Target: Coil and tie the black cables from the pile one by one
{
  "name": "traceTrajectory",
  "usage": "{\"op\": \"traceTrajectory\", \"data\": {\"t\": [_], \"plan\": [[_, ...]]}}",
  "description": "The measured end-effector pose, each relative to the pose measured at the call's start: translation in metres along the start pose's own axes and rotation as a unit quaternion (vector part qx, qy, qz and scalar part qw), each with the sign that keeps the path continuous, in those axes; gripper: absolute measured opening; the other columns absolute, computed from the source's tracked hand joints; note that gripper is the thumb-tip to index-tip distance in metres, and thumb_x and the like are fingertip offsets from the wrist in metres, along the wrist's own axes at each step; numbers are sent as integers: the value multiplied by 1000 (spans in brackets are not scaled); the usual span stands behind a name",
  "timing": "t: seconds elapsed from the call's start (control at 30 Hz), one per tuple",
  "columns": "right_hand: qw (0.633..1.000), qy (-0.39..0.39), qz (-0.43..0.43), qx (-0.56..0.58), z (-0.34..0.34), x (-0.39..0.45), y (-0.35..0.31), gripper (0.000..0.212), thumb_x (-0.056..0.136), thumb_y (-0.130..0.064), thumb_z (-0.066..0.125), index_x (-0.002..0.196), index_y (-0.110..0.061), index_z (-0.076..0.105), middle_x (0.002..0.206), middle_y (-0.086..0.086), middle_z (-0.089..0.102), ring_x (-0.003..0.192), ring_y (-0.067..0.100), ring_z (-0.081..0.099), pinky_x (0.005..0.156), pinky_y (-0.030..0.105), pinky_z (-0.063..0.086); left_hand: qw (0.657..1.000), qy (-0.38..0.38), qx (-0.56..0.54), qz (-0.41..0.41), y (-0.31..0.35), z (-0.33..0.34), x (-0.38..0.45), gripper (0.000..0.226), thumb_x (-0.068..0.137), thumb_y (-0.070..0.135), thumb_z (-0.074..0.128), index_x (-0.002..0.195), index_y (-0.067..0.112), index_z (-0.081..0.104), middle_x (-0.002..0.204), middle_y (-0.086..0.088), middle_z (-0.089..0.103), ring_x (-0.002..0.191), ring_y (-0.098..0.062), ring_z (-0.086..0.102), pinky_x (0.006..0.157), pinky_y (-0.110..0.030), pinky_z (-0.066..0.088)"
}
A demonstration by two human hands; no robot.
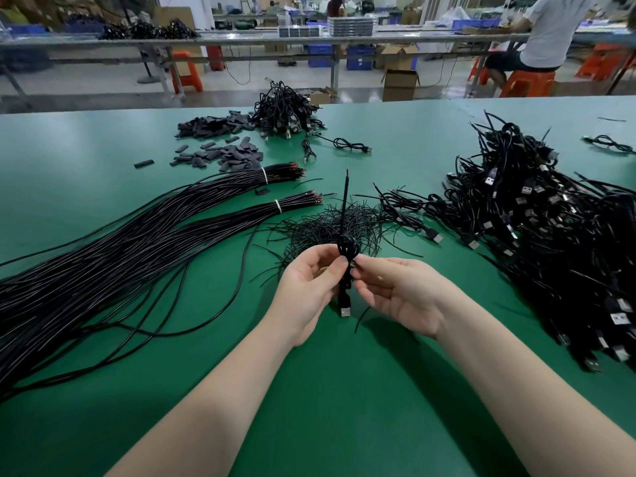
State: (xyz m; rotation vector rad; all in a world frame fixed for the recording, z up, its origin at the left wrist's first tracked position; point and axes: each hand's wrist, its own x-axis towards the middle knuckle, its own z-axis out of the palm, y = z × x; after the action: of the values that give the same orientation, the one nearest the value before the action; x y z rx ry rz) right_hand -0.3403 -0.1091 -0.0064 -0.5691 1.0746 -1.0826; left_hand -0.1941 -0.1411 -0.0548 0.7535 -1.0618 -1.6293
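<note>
My left hand (311,282) and right hand (395,292) meet above the green surface (344,390), fingertips of both pinched on one coiled black cable (347,256). The coil stands upright between them, its long axis running away from me: a loop bulges at the top just above my fingertips, the USB plug (345,309) hangs down toward me below my hands, and a straight free end (345,197) pokes up and away. A thin tie tail (361,318) curves out under my right palm. Just beyond the coil lies a heap of thin black ties (330,225). To my left, long black cables in two banded bundles (172,222) fan across the surface. To my right sits the big pile (537,222) of cables with USB plugs. Farther off are a smaller cable pile (285,111) and scattered dark sleeves (220,149).
</note>
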Motion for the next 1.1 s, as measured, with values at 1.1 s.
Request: {"op": "traceTrajectory", "data": {"t": [1.1], "plan": [[999,43,27,-11,7,-3,2,19,82,-25,75,81,-7,70,68,5,70,51,10,62,47,18,51,999,-12,20,40,-3,0,-1,18,80,22,64,98,17,67,94,3,70,95,-16,61,94,-41,48]]}}
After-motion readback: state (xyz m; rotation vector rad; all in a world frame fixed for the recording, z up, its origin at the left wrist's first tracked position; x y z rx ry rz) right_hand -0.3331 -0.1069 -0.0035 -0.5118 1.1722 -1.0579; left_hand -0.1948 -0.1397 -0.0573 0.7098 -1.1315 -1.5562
